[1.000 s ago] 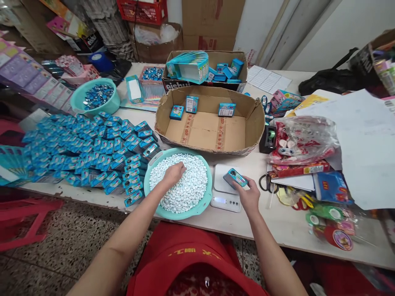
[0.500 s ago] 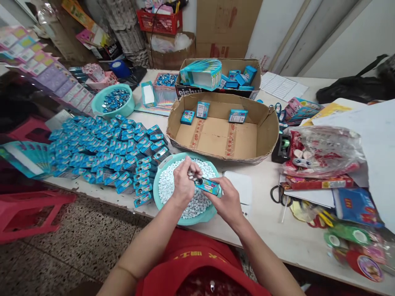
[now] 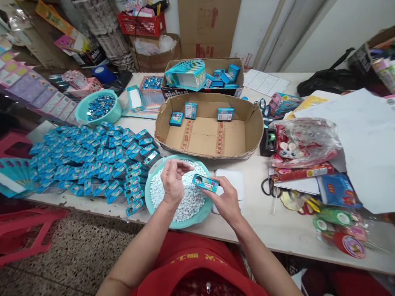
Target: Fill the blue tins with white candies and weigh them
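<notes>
My right hand (image 3: pixel 228 200) grips a small blue candy box (image 3: pixel 207 184) between thumb and fingers, tilted above the basin's right side. A round opening at the box's left end shows white pieces inside. My left hand (image 3: pixel 173 183) hovers over the basin, apart from the box, palm turned toward it and fingers stretched out; I see nothing in it. Below both hands is a turquoise basin (image 3: pixel 148 197) full of small white candies (image 3: pixel 189 203). Close to its left side lie rows of blue boxes (image 3: pixel 133 187) with round openings on top.
Behind the basin stands a cut-down cardboard box (image 3: pixel 203 139) with three blue boxes inside. Another turquoise basin (image 3: pixel 115 113) holds shiny blue-and-silver round pieces. To the right lie scissors (image 3: pixel 268 187), a tape dispenser (image 3: pixel 268 143) and plastic bags. A red stool (image 3: pixel 33 230) is at lower left.
My left hand has moved away from the box to the left, and its fingers have opened out; the white candies seen in it are gone. My right hand still holds the box.
</notes>
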Demonstrator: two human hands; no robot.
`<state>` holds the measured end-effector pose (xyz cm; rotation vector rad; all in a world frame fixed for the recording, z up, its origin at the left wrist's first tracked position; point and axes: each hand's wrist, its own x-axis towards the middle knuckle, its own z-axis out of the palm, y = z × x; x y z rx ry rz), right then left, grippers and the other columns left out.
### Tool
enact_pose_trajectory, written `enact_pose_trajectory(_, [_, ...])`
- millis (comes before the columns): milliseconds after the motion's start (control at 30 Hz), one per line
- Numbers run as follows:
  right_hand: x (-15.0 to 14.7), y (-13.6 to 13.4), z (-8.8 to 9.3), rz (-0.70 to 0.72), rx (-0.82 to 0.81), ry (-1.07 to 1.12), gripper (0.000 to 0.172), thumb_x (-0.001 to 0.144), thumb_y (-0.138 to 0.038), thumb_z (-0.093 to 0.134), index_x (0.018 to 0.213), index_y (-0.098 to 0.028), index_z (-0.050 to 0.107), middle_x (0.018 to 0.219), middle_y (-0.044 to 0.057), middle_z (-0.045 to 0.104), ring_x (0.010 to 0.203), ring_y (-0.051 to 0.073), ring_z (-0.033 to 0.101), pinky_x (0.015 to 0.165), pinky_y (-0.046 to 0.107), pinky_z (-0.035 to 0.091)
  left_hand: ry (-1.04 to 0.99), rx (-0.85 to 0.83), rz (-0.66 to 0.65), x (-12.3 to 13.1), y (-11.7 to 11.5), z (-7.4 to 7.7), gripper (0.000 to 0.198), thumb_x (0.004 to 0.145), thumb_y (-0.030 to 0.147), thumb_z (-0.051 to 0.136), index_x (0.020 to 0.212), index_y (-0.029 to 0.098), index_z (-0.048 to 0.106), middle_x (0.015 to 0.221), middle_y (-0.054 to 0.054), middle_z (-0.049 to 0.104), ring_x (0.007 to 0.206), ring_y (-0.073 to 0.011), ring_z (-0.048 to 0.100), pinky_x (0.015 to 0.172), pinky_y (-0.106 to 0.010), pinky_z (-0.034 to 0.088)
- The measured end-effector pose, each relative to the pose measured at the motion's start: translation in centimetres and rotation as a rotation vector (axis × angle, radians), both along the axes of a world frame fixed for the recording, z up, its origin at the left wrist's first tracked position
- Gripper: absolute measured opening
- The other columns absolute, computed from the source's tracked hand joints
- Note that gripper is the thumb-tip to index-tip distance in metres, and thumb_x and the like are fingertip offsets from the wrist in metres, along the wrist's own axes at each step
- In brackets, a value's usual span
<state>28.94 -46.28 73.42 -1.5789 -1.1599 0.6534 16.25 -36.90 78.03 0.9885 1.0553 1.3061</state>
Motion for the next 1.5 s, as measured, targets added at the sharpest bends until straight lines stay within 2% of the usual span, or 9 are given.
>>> enact_pose_trajectory(100, [2.5, -1.4, -2.1, -0.171, -0.056, 0.057, 0.034, 0.073, -0.041, 0.070, 0.099, -0.021, 0.062, 0.093, 0.004, 0.064, 0.085, 0.020, 0.061, 0.076, 0.034, 0.049, 0.152, -0.067, 0.080, -2.8, 1.2, -1.8, 0.029, 0.075, 0.045, 0.061, 0.075, 0.016, 0.053, 0.066, 0.001, 0.061, 0.056, -0.0118, 0.063, 0.059, -0.026, 0.053])
enact_pose_trajectory(200, [4.9, -2.4, -5.7, -0.321, -0.114, 0.055, 0.036, 0.070, -0.043, 0.070, 0.096, -0.019, 0.063, 0.093, 0.006, 0.063, 0.086, 0.021, 0.060, 0.079, 0.037, 0.049, 0.269, -0.183, 0.159, -5.7, 2.0, -3.9, 0.030, 0.069, 0.043, 0.065, 0.072, 0.015, 0.054, 0.063, 0.002, 0.061, 0.052, -0.0106, 0.061, 0.052, -0.021, 0.050])
enact_pose_trajectory(333, [6.6, -2.8, -9.7, -0.366, -0.165, 0.093, 0.043, 0.067, -0.047, 0.069, 0.096, -0.016, 0.062, 0.094, 0.008, 0.062, 0.090, 0.023, 0.059, 0.084, 0.042, 0.048, 0.338, -0.239, 0.177, -7.7, 1.9, -5.0, 0.029, 0.067, 0.043, 0.064, 0.071, 0.015, 0.054, 0.063, 0.002, 0.061, 0.050, -0.0104, 0.060, 0.051, -0.021, 0.049])
enact_pose_trajectory(500, [7.5, -4.3, -9.9, -0.395, -0.156, 0.097, 0.063, 0.065, -0.047, 0.071, 0.118, -0.019, 0.052, 0.122, 0.012, 0.055, 0.114, 0.025, 0.051, 0.096, 0.046, 0.042, 0.393, -0.239, 0.135, -7.3, 2.1, -4.9, 0.030, 0.066, 0.044, 0.063, 0.072, 0.015, 0.054, 0.063, 0.002, 0.060, 0.050, -0.0103, 0.060, 0.051, -0.021, 0.048])
enact_pose_trajectory(767, [10.6, -10.1, -10.7, -0.731, -0.251, 0.156, 0.054, 0.070, -0.052, 0.063, 0.109, -0.016, 0.056, 0.114, 0.014, 0.055, 0.102, 0.024, 0.056, 0.085, 0.043, 0.049, 0.442, -0.193, 0.045, -4.8, 2.1, -5.1, 0.031, 0.067, 0.043, 0.063, 0.076, 0.015, 0.054, 0.069, 0.001, 0.059, 0.051, -0.0095, 0.059, 0.051, -0.021, 0.048])
enact_pose_trajectory(933, [11.3, -12.7, -11.0, -0.777, -0.283, 0.208, 0.053, 0.066, -0.052, 0.066, 0.103, -0.015, 0.059, 0.111, 0.014, 0.056, 0.098, 0.025, 0.058, 0.082, 0.043, 0.049, 0.467, -0.151, -0.066, -1.8, 1.4, -5.0, 0.035, 0.069, 0.043, 0.063, 0.090, 0.017, 0.053, 0.076, 0.000, 0.059, 0.055, -0.0105, 0.060, 0.052, -0.023, 0.049])
enact_pose_trajectory(1100, [11.4, -14.1, -11.3, -0.817, -0.314, 0.260, 0.056, 0.063, -0.052, 0.067, 0.102, -0.013, 0.060, 0.105, 0.014, 0.059, 0.097, 0.026, 0.059, 0.082, 0.042, 0.049, 0.552, -0.081, -0.269, 1.7, 1.1, -5.3, 0.033, 0.074, 0.042, 0.061, 0.096, 0.019, 0.053, 0.087, -0.001, 0.057, 0.064, -0.0121, 0.061, 0.057, -0.025, 0.050])
enact_pose_trajectory(1333, [11.5, -15.5, -12.0, -0.856, -0.343, 0.282, 0.056, 0.061, -0.053, 0.067, 0.100, -0.013, 0.061, 0.102, 0.014, 0.063, 0.097, 0.026, 0.060, 0.082, 0.041, 0.049, 0.875, 0.127, -0.538, 6.2, 1.0, -5.1, 0.027, 0.079, 0.030, 0.055, 0.104, 0.020, 0.055, 0.098, -0.002, 0.062, 0.072, -0.0123, 0.056, 0.070, -0.028, 0.046])
enact_pose_trajectory(1500, [11.2, -15.5, -12.0, -0.848, -0.376, 0.298, 0.056, 0.060, -0.053, 0.066, 0.099, -0.013, 0.061, 0.100, 0.015, 0.065, 0.096, 0.027, 0.061, 0.083, 0.042, 0.049, 1.046, 0.246, -0.759, 8.9, 0.6, -5.8, 0.030, 0.081, 0.029, 0.055, 0.110, 0.020, 0.055, 0.112, -0.005, 0.058, 0.087, -0.0160, 0.059, 0.080, -0.030, 0.046])
